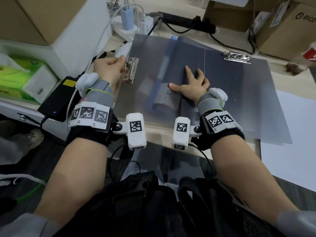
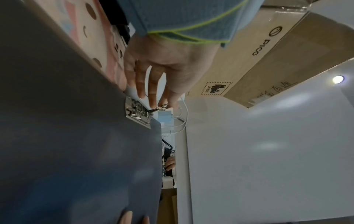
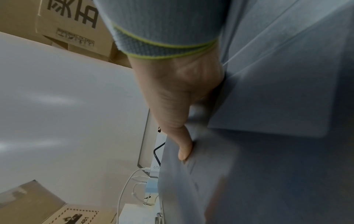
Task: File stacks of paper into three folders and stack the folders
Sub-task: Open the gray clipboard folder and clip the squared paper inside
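Observation:
A grey translucent folder (image 1: 239,93) lies open across the desk. One metal clip (image 1: 131,70) sits on its left edge and a second clip (image 1: 237,57) on its far right edge. My left hand (image 1: 122,63) pinches the small lever of the left clip (image 2: 138,112) between thumb and fingers. My right hand (image 1: 189,79) lies flat, fingers spread, on the dark middle flap (image 1: 193,55), with the thumb (image 3: 184,145) pressing the folder surface (image 3: 268,166). A blurred blue, white and red print shows through the left cover (image 1: 150,69). White paper (image 1: 290,134) lies at the right.
A green tissue box (image 1: 22,79) and a black power adapter (image 1: 59,98) sit to the left. A power strip with chargers and cables (image 1: 133,23) runs along the back. Cardboard boxes (image 1: 282,23) stand behind the folder. The desk's front edge (image 1: 159,141) is near my wrists.

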Tool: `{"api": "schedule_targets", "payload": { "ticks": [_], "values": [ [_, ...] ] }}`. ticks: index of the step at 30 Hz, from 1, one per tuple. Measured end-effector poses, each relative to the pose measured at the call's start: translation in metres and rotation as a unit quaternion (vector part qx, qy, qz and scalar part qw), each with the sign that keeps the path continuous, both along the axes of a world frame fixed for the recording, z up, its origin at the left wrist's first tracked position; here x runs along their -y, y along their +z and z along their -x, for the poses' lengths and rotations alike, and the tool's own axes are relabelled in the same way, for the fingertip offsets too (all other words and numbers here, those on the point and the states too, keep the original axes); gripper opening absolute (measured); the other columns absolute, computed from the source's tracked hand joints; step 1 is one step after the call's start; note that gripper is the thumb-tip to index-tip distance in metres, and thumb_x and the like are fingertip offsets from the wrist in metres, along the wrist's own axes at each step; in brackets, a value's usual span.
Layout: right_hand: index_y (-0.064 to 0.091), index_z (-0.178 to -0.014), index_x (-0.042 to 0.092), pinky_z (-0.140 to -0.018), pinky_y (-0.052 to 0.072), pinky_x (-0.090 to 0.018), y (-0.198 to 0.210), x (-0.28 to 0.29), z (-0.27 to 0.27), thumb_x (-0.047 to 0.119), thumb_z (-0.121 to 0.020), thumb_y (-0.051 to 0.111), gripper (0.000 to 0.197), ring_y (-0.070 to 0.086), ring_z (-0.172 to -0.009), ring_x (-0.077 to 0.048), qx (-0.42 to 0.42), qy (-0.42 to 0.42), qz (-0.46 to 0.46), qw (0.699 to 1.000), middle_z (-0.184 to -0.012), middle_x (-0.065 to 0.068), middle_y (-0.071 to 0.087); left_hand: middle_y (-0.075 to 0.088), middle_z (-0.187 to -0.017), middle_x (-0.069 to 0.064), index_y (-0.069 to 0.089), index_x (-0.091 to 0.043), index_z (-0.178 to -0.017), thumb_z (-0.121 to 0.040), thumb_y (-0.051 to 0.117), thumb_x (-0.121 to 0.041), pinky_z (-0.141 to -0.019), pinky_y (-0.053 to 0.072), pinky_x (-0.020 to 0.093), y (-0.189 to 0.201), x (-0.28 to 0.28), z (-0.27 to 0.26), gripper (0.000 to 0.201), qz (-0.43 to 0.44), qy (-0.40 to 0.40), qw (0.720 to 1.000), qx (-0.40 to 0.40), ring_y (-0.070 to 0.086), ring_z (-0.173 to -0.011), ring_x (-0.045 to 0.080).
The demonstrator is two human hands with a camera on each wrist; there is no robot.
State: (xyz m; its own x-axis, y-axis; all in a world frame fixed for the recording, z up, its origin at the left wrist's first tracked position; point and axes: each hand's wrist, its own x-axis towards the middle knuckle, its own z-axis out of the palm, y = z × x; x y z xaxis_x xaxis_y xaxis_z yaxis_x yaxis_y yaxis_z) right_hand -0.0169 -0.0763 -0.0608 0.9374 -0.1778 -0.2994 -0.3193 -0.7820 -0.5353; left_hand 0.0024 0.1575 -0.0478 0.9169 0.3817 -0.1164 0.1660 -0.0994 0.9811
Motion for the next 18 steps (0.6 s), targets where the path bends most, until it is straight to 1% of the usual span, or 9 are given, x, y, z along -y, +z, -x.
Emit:
{"api": "schedule_targets", "payload": {
  "ticks": [3, 5, 7, 9, 11, 13, 15, 17, 18],
  "values": [
    [0.011, -0.146, 0.048, -0.118, 0.003, -0.053, 0.000, 0.000, -0.001, 0.069, -0.071, 0.061, 0.092, -0.006, -0.145, -0.027, 0.000, -0.004, 0.001, 1.000, -0.158, 0.006, -0.005, 0.062, -0.047, -0.009, 0.062, -0.016, -0.070, -0.094, 0.055, -0.021, -0.045, 0.043, 0.013, 0.008, 0.008, -0.008, 0.026, 0.045, -0.004, 0.999, 0.021, 0.052, -0.043, 0.001],
    [0.011, -0.146, 0.048, -0.118, 0.003, -0.053, 0.000, 0.001, -0.001, 0.069, -0.071, 0.060, 0.092, -0.006, -0.145, -0.027, 0.000, -0.005, 0.002, 1.000, -0.158, 0.007, -0.005, 0.063, -0.061, -0.006, 0.060, -0.018, -0.067, -0.096, 0.051, -0.019, -0.045, 0.042, 0.014, 0.016, 0.015, -0.015, 0.030, 0.044, -0.005, 0.999, 0.029, 0.052, -0.048, 0.003],
    [0.011, -0.145, 0.048, -0.117, 0.001, -0.054, 0.000, 0.000, 0.001, 0.069, -0.071, 0.060, 0.092, -0.007, -0.145, -0.026, -0.001, -0.003, 0.000, 1.000, -0.158, 0.007, -0.006, 0.060, -0.065, -0.005, 0.059, -0.021, -0.065, -0.095, 0.050, -0.019, -0.046, 0.038, 0.016, 0.021, 0.018, -0.021, 0.032, 0.028, -0.008, 0.999, 0.028, 0.048, -0.053, 0.007],
    [0.010, -0.145, 0.048, -0.116, -0.003, -0.056, 0.001, -0.001, 0.002, 0.070, -0.072, 0.059, 0.091, -0.007, -0.145, -0.026, -0.003, -0.001, 0.009, 1.000, -0.158, 0.008, -0.006, 0.054, -0.054, -0.006, 0.059, -0.022, -0.058, -0.090, 0.052, -0.020, -0.052, 0.035, 0.021, 0.018, 0.018, -0.027, 0.032, -0.003, -0.018, 1.000, 0.006, 0.043, -0.052, 0.013],
    [0.009, -0.145, 0.049, -0.114, -0.008, -0.058, 0.002, -0.001, 0.002, 0.071, -0.072, 0.058, 0.091, -0.007, -0.146, -0.025, -0.006, -0.002, 0.027, 1.000, -0.159, 0.008, -0.007, 0.048, -0.057, 0.004, 0.055, -0.018, -0.052, -0.079, 0.050, -0.023, -0.061, 0.035, 0.027, 0.013, 0.018, -0.033, 0.028, -0.043, -0.033, 0.998, -0.028, 0.039, -0.061, 0.020],
    [0.009, -0.145, 0.050, -0.113, -0.010, -0.059, 0.004, -0.001, 0.002, 0.072, -0.072, 0.057, 0.090, -0.007, -0.146, -0.024, -0.008, -0.002, 0.032, 0.999, -0.159, 0.008, -0.007, 0.045, -0.070, 0.010, 0.049, -0.016, -0.056, -0.082, 0.046, -0.023, -0.062, 0.037, 0.029, 0.016, 0.024, -0.030, 0.027, -0.076, -0.076, 0.992, -0.069, 0.040, -0.071, 0.020],
    [0.009, -0.145, 0.050, -0.112, -0.010, -0.059, 0.004, 0.000, 0.001, 0.072, -0.072, 0.057, 0.091, -0.006, -0.146, -0.024, -0.009, -0.001, 0.030, 1.000, -0.159, 0.008, -0.007, 0.046, -0.068, 0.002, 0.051, -0.019, -0.073, -0.096, 0.040, -0.022, -0.055, 0.040, 0.016, 0.014, 0.027, -0.032, 0.026, -0.122, -0.131, 0.979, -0.093, 0.044, -0.067, 0.020],
    [0.009, -0.145, 0.050, -0.112, -0.011, -0.059, 0.004, -0.001, 0.002, 0.072, -0.072, 0.058, 0.090, -0.007, -0.146, -0.024, -0.010, -0.001, 0.027, 1.000, -0.159, 0.008, -0.007, 0.048, -0.073, -0.002, 0.053, -0.019, -0.095, -0.101, 0.030, -0.022, -0.044, 0.033, 0.006, 0.018, 0.031, -0.028, 0.024, -0.186, -0.143, 0.967, -0.097, 0.044, -0.064, 0.009],
    [0.009, -0.145, 0.050, -0.112, -0.011, -0.059, 0.004, -0.001, 0.002, 0.072, -0.072, 0.058, 0.090, -0.007, -0.146, -0.024, -0.010, -0.002, 0.026, 1.000, -0.159, 0.008, -0.007, 0.055, -0.085, 0.004, 0.055, -0.016, -0.103, -0.102, 0.029, -0.024, -0.052, 0.038, 0.007, 0.018, 0.030, -0.029, 0.028, -0.211, -0.150, 0.960, -0.102, 0.049, -0.074, 0.011]
  ]
}}
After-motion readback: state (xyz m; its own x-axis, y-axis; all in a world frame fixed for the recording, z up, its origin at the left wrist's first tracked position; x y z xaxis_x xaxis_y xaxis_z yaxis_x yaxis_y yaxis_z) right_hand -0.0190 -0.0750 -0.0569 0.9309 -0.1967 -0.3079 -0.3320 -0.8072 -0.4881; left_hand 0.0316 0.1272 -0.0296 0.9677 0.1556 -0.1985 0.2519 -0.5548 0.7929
